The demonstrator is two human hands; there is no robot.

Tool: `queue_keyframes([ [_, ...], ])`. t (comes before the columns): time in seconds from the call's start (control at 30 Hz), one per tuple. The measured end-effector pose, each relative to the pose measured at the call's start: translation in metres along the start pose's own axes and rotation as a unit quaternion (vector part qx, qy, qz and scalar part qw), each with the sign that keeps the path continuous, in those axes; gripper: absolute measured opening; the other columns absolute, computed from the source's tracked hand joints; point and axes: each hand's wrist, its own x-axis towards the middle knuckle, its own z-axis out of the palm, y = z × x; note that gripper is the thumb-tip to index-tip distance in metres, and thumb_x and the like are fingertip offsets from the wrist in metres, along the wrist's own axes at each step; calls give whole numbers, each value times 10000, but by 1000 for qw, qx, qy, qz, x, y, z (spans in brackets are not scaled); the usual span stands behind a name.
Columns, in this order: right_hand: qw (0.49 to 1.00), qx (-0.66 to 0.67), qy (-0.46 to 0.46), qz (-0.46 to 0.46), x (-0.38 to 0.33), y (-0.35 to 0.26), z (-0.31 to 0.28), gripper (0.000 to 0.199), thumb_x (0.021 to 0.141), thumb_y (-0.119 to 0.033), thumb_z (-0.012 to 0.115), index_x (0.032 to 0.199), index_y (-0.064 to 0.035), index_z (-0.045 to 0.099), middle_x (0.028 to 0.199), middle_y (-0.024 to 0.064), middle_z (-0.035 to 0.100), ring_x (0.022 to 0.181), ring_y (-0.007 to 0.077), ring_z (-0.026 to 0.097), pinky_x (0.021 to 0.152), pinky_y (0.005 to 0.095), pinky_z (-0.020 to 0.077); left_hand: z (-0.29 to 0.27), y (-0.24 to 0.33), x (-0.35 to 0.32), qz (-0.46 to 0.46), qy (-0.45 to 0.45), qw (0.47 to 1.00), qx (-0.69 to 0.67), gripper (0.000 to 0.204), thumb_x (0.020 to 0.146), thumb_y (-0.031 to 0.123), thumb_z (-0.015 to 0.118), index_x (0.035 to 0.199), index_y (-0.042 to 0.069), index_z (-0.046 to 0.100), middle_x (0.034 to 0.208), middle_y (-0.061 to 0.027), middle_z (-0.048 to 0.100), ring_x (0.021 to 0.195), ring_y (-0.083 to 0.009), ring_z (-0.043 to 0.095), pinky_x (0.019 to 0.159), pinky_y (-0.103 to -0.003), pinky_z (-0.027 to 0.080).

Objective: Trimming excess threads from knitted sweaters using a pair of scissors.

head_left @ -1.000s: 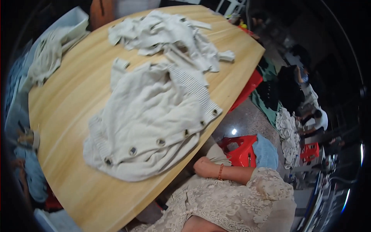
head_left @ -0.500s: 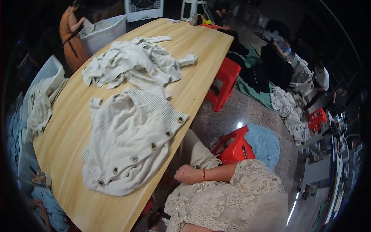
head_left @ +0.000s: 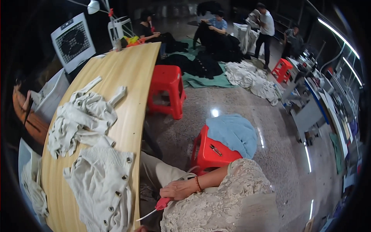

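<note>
My right hand (head_left: 178,189) is closed around a red handle (head_left: 163,203). A thin white rod sticks out of this handle toward the table edge, and I cannot make out the exact kind of tool. Only a bit of my left hand (head_left: 142,229) shows at the lower edge, near the rod's tip; its fingers are mostly hidden. Beside my hands, a cream knit cardigan (head_left: 98,185) with dark buttons and ribbed edges lies on the wooden table (head_left: 129,112). Farther back on the table, another cream knit garment (head_left: 83,120) lies crumpled.
A red stool (head_left: 208,156) at my right bears small thread snips (head_left: 216,150) and light blue knitwear (head_left: 234,133). Another red stool (head_left: 167,91) stands by the table. White bins (head_left: 29,154) line its left side. People work at the back among black garments (head_left: 216,42) and a cream pile (head_left: 251,79).
The view has swung to the right, shifting the table and garments leftward. My right hand now shows the red handle with its white rod; earlier it rested near my lap with no handle visible.
</note>
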Motion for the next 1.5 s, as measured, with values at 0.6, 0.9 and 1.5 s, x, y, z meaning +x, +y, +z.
queue_keyframes([
  [0.6,965,85,-79,235,80,-21,-81,364,833,-88,669,1173,-70,540,1015,173,637,926,377,637,781,427,501,-23,-36,93,92,94,937,325,567,870,217,667,1390,85,485,1449,-195,441,1358,-380,382,1140,-546,198],
  [0.9,948,-48,-295,111,167,-45,-96,287,866,-181,675,1093,-86,528,772,145,643,748,374,644,653,459,481,-30,-52,54,72,119,941,307,534,875,319,669,1384,251,521,1522,-132,355,1401,-384,304,1115,-640,139],
  [1.5,932,-38,-330,148,170,-32,-128,290,890,-256,643,1108,-91,546,740,160,631,735,379,631,649,486,464,-34,-43,60,17,78,947,312,539,875,390,652,1384,249,543,1552,-90,335,1447,-354,239,1136,-633,64],
])
